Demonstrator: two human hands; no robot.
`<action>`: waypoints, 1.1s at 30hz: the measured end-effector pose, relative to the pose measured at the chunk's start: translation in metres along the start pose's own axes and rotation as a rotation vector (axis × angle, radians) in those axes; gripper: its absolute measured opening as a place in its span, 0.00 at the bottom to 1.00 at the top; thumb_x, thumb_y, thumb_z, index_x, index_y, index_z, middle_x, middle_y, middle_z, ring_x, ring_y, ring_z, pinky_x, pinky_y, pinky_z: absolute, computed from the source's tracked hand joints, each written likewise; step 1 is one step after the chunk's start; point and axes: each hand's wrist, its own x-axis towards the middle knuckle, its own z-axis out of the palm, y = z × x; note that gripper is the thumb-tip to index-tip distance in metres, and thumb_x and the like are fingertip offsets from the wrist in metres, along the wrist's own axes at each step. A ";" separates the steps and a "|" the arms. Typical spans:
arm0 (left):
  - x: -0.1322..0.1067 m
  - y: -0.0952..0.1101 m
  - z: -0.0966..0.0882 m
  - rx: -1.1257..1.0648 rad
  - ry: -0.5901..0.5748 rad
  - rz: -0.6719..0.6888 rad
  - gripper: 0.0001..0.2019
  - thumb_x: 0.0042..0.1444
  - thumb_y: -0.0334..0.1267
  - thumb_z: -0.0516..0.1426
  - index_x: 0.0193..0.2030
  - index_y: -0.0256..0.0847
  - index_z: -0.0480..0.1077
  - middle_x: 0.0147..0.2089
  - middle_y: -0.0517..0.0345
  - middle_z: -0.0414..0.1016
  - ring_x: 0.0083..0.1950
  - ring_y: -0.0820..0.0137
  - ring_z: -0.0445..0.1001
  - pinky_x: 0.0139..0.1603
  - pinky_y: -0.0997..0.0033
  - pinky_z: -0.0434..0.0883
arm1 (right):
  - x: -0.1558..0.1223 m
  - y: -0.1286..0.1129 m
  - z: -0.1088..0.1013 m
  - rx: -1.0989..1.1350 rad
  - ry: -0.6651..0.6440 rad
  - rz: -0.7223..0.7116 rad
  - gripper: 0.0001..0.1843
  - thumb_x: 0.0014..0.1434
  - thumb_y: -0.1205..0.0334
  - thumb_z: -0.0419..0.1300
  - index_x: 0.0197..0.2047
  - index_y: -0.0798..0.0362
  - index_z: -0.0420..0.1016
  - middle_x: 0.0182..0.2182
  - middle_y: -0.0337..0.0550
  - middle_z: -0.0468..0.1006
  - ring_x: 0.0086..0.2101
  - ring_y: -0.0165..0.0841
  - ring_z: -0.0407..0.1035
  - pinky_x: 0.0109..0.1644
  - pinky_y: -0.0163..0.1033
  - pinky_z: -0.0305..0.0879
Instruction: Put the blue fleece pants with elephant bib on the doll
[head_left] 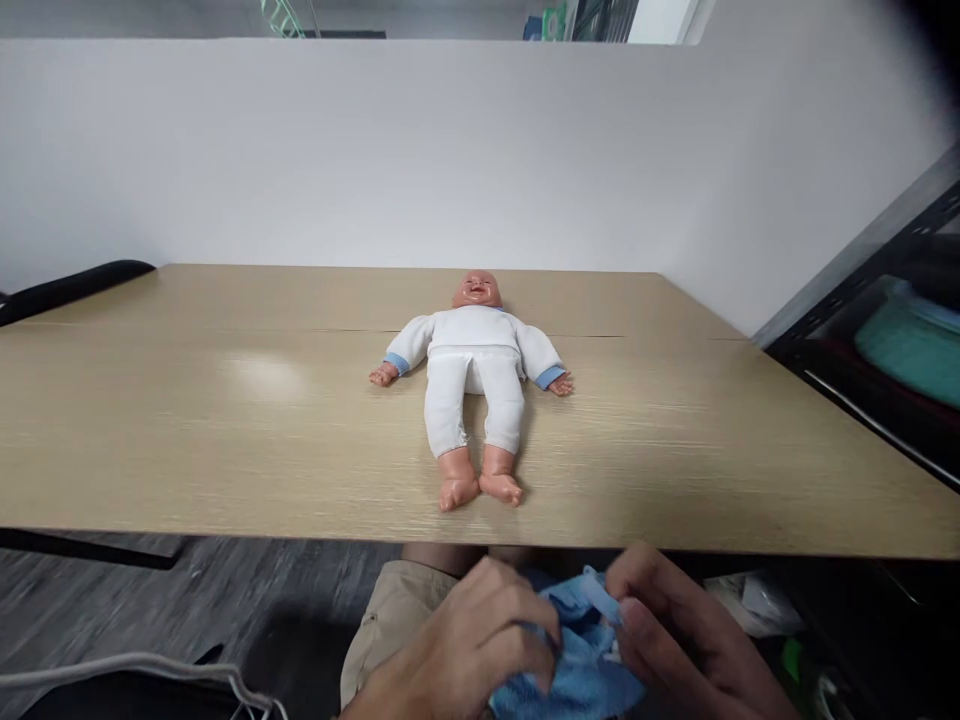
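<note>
At the lower middle of the frame, both hands are at work on a bundle of blue cloth (577, 685), held over the lap just in front of the table edge. The left hand (484, 640) has its fingers curled in, with a fold of the cloth caught between them; the thumb's hold cannot be made out. The right hand (679, 625) has thumb and forefinger nearly together, pinching a pale blue strip (600, 597) along the upper edge of the bundle.

For handling this well, the left hand would seem best used as an anchor, with the weave drawn lightly taut beside the strip, while the right fingertips work in small movements. Spreading the folds flat first would probably make the edges easier to read, and a gentle pull should spare the seams.

The cloth looks soft and slightly fuzzy, crumpled into loose folds, while the strip is smoother and flatter. A small whitish patch shows near the right thumb, too blurred to identify. At the centre of the frame, a baby doll (471, 328) lies on its back on the wood-grain tabletop (225, 440), its white fabric suit matte beside the glossy, rounded feet.
</note>
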 end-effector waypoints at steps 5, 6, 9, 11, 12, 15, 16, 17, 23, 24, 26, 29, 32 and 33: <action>0.072 0.028 -0.038 -0.097 0.139 -0.303 0.35 0.55 0.49 0.72 0.64 0.51 0.61 0.63 0.50 0.69 0.63 0.55 0.71 0.62 0.56 0.72 | 0.033 -0.105 0.012 -0.064 -0.246 -0.226 0.10 0.72 0.51 0.62 0.42 0.48 0.75 0.24 0.32 0.76 0.23 0.26 0.67 0.31 0.31 0.67; 0.087 0.034 -0.049 -0.132 0.075 -0.365 0.32 0.56 0.50 0.71 0.62 0.48 0.64 0.58 0.50 0.72 0.60 0.55 0.73 0.59 0.56 0.74 | 0.040 -0.120 0.011 -0.116 -0.214 -0.337 0.08 0.71 0.53 0.64 0.41 0.47 0.77 0.26 0.34 0.79 0.25 0.28 0.71 0.32 0.31 0.69; 0.119 0.046 -0.079 -0.245 0.030 -0.400 0.17 0.65 0.47 0.65 0.55 0.43 0.71 0.51 0.53 0.75 0.54 0.60 0.75 0.57 0.60 0.74 | 0.057 -0.137 -0.002 -0.251 -0.042 -0.626 0.08 0.64 0.53 0.71 0.45 0.45 0.81 0.41 0.41 0.85 0.42 0.36 0.80 0.44 0.35 0.76; 0.128 0.050 -0.096 -0.273 0.055 -0.383 0.09 0.69 0.42 0.62 0.51 0.42 0.72 0.49 0.55 0.74 0.51 0.65 0.74 0.55 0.66 0.72 | 0.066 -0.130 -0.018 -0.246 -0.051 -0.675 0.26 0.58 0.48 0.75 0.57 0.40 0.77 0.53 0.43 0.82 0.55 0.43 0.77 0.54 0.42 0.77; 0.130 0.051 -0.103 -0.276 0.066 -0.377 0.08 0.69 0.41 0.62 0.49 0.42 0.71 0.47 0.57 0.74 0.49 0.67 0.74 0.53 0.69 0.72 | 0.069 -0.123 -0.026 -0.244 -0.091 -0.645 0.36 0.56 0.45 0.77 0.64 0.38 0.71 0.58 0.44 0.80 0.59 0.45 0.74 0.57 0.45 0.76; 0.128 0.052 -0.122 -0.307 0.098 -0.379 0.08 0.68 0.40 0.63 0.47 0.42 0.69 0.43 0.59 0.71 0.44 0.72 0.72 0.47 0.74 0.71 | 0.078 -0.103 -0.045 -0.404 -0.205 -0.449 0.42 0.56 0.51 0.78 0.69 0.35 0.66 0.60 0.43 0.78 0.56 0.43 0.76 0.56 0.43 0.76; 0.127 0.052 -0.128 -0.336 0.091 -0.381 0.08 0.68 0.40 0.63 0.46 0.42 0.69 0.43 0.59 0.70 0.43 0.73 0.72 0.46 0.75 0.71 | 0.081 -0.099 -0.048 -0.471 -0.252 -0.406 0.34 0.57 0.54 0.77 0.64 0.37 0.72 0.56 0.42 0.81 0.52 0.42 0.77 0.54 0.42 0.75; 0.127 0.050 -0.136 -0.366 0.080 -0.386 0.08 0.68 0.40 0.63 0.46 0.42 0.70 0.42 0.59 0.71 0.42 0.73 0.73 0.44 0.76 0.71 | 0.083 -0.099 -0.050 -0.521 -0.301 -0.396 0.24 0.59 0.55 0.75 0.57 0.40 0.78 0.50 0.41 0.83 0.48 0.42 0.78 0.52 0.42 0.75; 0.136 0.027 -0.202 -0.503 -0.131 -0.310 0.15 0.59 0.42 0.70 0.46 0.39 0.72 0.33 0.60 0.72 0.29 0.76 0.68 0.29 0.79 0.66 | 0.109 -0.131 -0.041 -0.305 -0.360 -0.723 0.04 0.61 0.56 0.72 0.38 0.43 0.81 0.37 0.42 0.77 0.36 0.39 0.72 0.41 0.42 0.72; 0.138 0.023 -0.214 -0.485 -0.155 -0.303 0.15 0.60 0.43 0.70 0.45 0.39 0.73 0.32 0.60 0.72 0.28 0.76 0.67 0.28 0.78 0.65 | 0.115 -0.137 -0.038 -0.256 -0.358 -0.739 0.05 0.61 0.54 0.71 0.38 0.42 0.81 0.37 0.41 0.77 0.36 0.39 0.72 0.39 0.41 0.72; 0.145 0.020 -0.233 -0.395 -0.172 -0.310 0.15 0.60 0.45 0.69 0.44 0.39 0.74 0.30 0.60 0.70 0.28 0.75 0.66 0.28 0.78 0.65 | 0.127 -0.147 -0.034 -0.226 -0.351 -0.703 0.07 0.64 0.51 0.69 0.39 0.43 0.79 0.36 0.40 0.76 0.34 0.37 0.71 0.34 0.39 0.68; 0.157 0.022 -0.248 -0.227 -0.229 -0.355 0.18 0.59 0.47 0.69 0.49 0.38 0.77 0.33 0.58 0.74 0.31 0.73 0.70 0.32 0.76 0.70 | 0.146 -0.157 -0.030 -0.220 -0.314 -0.612 0.13 0.66 0.47 0.67 0.37 0.47 0.76 0.31 0.38 0.73 0.30 0.33 0.67 0.31 0.35 0.63; 0.170 0.024 -0.249 -0.093 -0.345 -0.389 0.14 0.61 0.43 0.68 0.49 0.37 0.78 0.40 0.53 0.79 0.39 0.68 0.76 0.40 0.71 0.75 | 0.166 -0.162 -0.032 -0.215 -0.249 -0.524 0.17 0.65 0.44 0.67 0.35 0.49 0.75 0.30 0.38 0.73 0.30 0.32 0.67 0.34 0.35 0.66; 0.173 0.022 -0.248 -0.066 -0.358 -0.379 0.12 0.63 0.42 0.67 0.47 0.36 0.78 0.42 0.52 0.79 0.42 0.67 0.77 0.43 0.70 0.75 | 0.173 -0.162 -0.035 -0.236 -0.228 -0.500 0.17 0.65 0.43 0.67 0.38 0.49 0.77 0.32 0.39 0.74 0.32 0.34 0.69 0.37 0.36 0.69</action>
